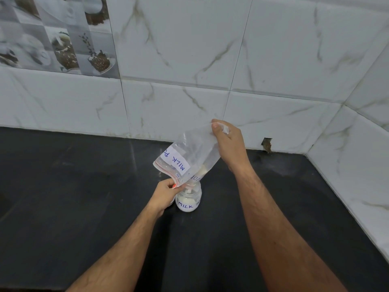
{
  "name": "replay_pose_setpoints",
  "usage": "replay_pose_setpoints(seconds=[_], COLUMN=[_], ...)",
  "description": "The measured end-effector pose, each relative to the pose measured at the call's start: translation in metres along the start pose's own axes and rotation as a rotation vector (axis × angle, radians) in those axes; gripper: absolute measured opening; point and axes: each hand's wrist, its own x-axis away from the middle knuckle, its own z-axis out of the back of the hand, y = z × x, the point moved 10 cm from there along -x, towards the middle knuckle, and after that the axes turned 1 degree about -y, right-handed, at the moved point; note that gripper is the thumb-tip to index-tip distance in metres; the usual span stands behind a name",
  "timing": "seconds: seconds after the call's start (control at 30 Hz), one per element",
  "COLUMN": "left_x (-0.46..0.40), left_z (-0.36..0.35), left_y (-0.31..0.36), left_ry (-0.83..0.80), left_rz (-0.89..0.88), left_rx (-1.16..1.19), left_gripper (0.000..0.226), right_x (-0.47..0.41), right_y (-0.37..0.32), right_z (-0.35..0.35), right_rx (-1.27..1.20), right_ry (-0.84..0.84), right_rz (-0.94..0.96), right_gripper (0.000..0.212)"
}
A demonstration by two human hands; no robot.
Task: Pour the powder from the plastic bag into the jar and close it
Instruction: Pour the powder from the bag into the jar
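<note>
Tiled wall behind and to the right, meeting in a corner well beyond the right hand. Dark worktop bare all round both hands; plenty of open room left, right and toward the body, no near edge in view.

Bag held upside down and tilted between the two hands, mouth low, bottom high. Thin, clear, floppy plastic, light now that it looks nearly empty; likely to fold, cling and trap powder in its creases. Best held as it is: by a bottom corner and by the stiffer zip strip at the mouth. White label on its side, handwritten.

Right-hand fingers pressed together, pinching the raised bottom corner. Left hand low, its fingers pinching the red zip edge just over the jar.

Jar directly under the left fingers, touching or just beside that hand, upright on the worktop, open. Small, rigid, clear, probably glass and so breakable and easy to tip with a nudge. Powder filling its lower part, a little running down from the bag mouth. Pour judged nearly done.

Lid not in view.
</note>
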Motion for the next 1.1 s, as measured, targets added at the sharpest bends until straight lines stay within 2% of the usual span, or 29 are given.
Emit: replay_pose_setpoints(seconds=[0.17,0.3,0.5,0.67,0.83,0.97,1.1], left_x=[-0.002,-0.004,-0.007,-0.01,-0.012,-0.016,-0.016], left_z=[0.001,0.005,0.004,0.006,0.001,0.004,0.0], left_y=[-0.001,-0.004,-0.004,-0.005,-0.004,-0.007,-0.004], left_ry=[-0.035,0.003,0.012,0.047,0.016,0.028,-0.002], left_rz=[-0.013,-0.019,-0.029,-0.042,-0.059,-0.061,-0.059], left_rx=[0.052,0.024,0.057,0.022,0.018,-0.025,0.01], left_gripper=[0.022,0.012,0.018,0.009,0.019,0.007,0.024], right_x=[-0.001,-0.001,0.002,0.003,0.004,0.002,0.0], right_y=[-0.016,-0.008,-0.013,-0.016,-0.021,-0.021,-0.025], right_z=[0.002,-0.007,-0.01,-0.009,-0.005,-0.009,-0.012], right_rx=[0.06,0.071,0.07,0.099,0.108,0.111,0.077], right_ry=[0.003,-0.032,-0.029,-0.022,0.0,-0.023,-0.037], right_rz=[0.102,0.063,0.089,0.065,0.092,0.076,0.142], right_gripper=[0.035,0.03,0.03,0.027,0.034,0.03,0.037])
